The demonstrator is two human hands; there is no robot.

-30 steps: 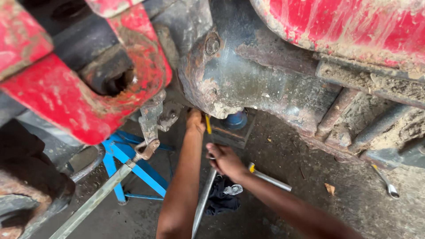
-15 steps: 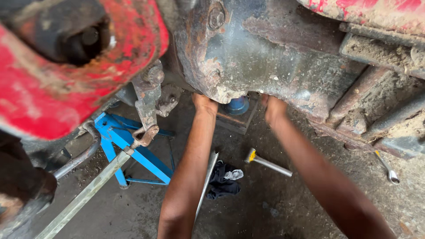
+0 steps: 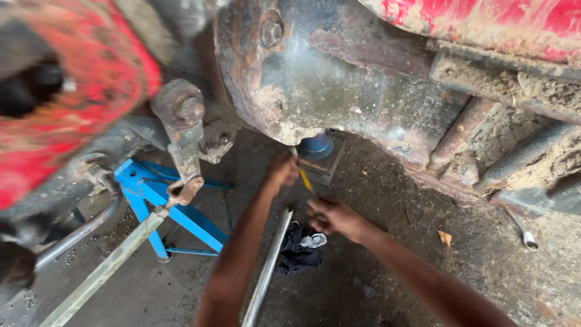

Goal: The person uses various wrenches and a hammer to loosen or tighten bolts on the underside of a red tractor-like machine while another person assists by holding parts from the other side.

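- My left hand (image 3: 282,171) is up under the rusty metal housing (image 3: 327,72), fingers curled shut around the top of a thin tool with a yellow shaft (image 3: 304,178) — its tip points up at the housing's lower edge.
- My right hand (image 3: 336,217) sits lower, clenched around the bottom end of the same tool; what kind of handle it has I cannot tell, since my fingers cover it.
- Just behind the tool, a blue round part (image 3: 317,146) rests on a small dark block (image 3: 322,166) on the floor (image 3: 387,266).
- A long steel bar (image 3: 267,272) lies on the floor between my forearms, touching a dark rag (image 3: 298,251) with a bit of shiny wrapper on it.
- A blue stand (image 3: 158,203) is on the floor toward the left edge, below a rusty linkage.
- A spanner (image 3: 524,231) lies near the right edge — well apart from my hands.
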